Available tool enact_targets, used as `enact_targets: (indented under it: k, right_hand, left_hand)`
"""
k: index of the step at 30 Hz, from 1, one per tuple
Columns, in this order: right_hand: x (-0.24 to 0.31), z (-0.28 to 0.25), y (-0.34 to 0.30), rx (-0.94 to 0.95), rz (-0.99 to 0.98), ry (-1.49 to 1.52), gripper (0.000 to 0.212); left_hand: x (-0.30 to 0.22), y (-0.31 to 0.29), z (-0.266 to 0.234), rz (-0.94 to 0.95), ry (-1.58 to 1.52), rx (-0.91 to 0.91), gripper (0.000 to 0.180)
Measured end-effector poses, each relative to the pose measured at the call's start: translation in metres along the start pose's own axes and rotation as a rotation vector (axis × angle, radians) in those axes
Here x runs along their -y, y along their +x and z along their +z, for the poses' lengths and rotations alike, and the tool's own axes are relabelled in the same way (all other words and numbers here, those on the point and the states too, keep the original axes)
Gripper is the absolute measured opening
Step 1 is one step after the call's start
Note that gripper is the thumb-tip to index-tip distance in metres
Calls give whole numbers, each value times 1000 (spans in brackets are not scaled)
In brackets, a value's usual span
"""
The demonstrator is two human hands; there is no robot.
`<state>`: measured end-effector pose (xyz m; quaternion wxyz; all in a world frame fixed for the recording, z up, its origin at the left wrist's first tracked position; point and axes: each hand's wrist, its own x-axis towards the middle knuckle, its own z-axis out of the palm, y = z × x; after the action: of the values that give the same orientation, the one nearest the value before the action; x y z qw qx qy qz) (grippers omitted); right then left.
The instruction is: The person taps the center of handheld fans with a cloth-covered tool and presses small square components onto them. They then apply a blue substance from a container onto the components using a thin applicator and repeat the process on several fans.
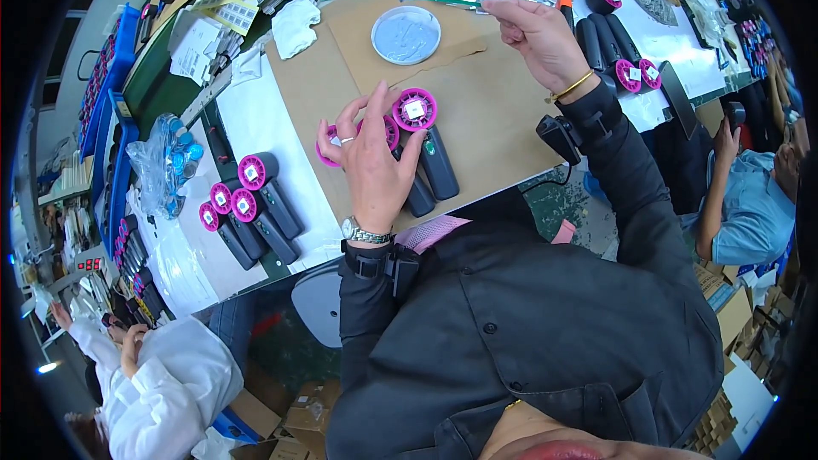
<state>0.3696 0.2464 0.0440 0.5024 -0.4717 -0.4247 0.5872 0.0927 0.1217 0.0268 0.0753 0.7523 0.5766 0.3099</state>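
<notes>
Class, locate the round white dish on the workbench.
In the head view, the round white dish sits on the brown paper, up-centre, just left of the right hand holding a thin green tool.
</notes>
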Motion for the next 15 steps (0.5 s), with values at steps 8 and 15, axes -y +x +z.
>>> enact_targets:
  k: [8, 15]
  right_hand:
    - [-25, 2, 7, -55, -75, -370, 30]
    - [6, 2, -4, -7, -15, -156, 30]
  left_hand:
    - [3, 0, 2, 8, -13, 5, 82]
    - [3, -1, 2, 12, -11, -9, 82]
